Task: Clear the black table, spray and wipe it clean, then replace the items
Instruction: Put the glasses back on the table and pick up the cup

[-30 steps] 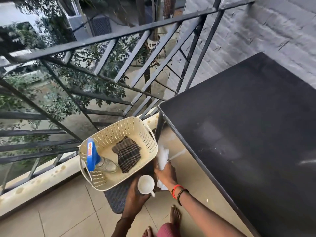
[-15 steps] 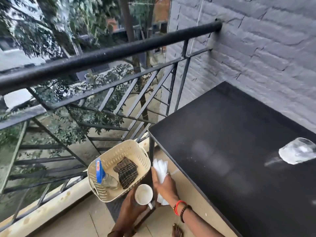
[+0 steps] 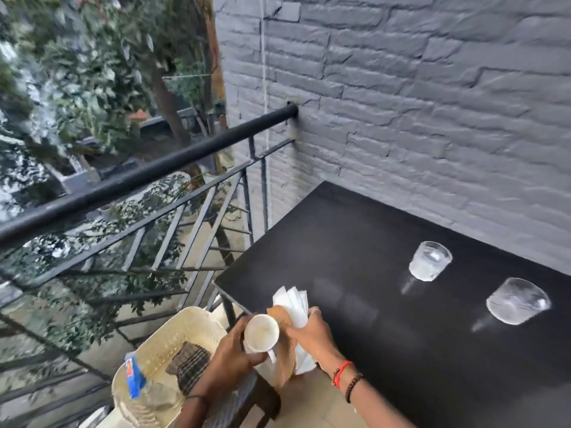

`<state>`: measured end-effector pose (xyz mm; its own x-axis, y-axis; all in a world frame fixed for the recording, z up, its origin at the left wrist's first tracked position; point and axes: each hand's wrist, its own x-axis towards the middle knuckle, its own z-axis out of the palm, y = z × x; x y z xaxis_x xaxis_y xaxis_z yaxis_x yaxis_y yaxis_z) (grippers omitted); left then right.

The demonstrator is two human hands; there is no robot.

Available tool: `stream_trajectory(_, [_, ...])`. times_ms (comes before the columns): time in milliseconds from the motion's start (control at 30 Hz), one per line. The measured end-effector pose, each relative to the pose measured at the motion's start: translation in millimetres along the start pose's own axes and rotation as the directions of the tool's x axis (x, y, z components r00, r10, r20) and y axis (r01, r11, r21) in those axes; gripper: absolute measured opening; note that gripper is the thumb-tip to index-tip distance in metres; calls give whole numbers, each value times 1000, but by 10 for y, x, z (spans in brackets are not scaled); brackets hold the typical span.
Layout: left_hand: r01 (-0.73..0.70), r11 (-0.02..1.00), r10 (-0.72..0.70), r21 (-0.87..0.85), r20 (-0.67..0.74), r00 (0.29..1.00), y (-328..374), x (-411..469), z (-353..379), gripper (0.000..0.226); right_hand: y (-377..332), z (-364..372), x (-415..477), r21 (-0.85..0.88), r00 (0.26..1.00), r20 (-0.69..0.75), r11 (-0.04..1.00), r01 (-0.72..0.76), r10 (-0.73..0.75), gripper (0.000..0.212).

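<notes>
The black table stands against a grey brick wall. Two clear glasses stand on it, one further back and one nearer on the right. My left hand grips a white cup just off the table's near left corner. My right hand holds a bundle of white paper napkins in a brown wooden holder at the same corner.
A cream plastic basket sits low at the left on a dark stool, holding a blue-topped spray bottle and a dark checked cloth. A black metal railing runs along the left. Tiled floor lies below.
Both hands have risen from floor level beside the basket to the table's corner, carrying the cup and napkins. The view has tilted up, bringing both glasses into sight.
</notes>
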<state>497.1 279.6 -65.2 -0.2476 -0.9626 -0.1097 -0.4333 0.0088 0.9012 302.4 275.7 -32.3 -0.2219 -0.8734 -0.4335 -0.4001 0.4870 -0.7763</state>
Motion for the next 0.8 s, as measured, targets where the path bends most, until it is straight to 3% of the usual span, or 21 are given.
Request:
stream_trajectory(200, [-72,997,64,41,170,983,570,466,383,67,166,-921,-90,71,976,-218,997,-10,25,42])
stream_trajectory(467, [-174,985,157,8,393,906,1275,1046,1465,65,967,-2312,-213,185,863,-456,972,-148,218,37])
stream_trajectory(800, [-187,982,143,3,635,759,1642,1679,3025,69,1949,-3703,-330,302,700,-590,914,-271,403,40])
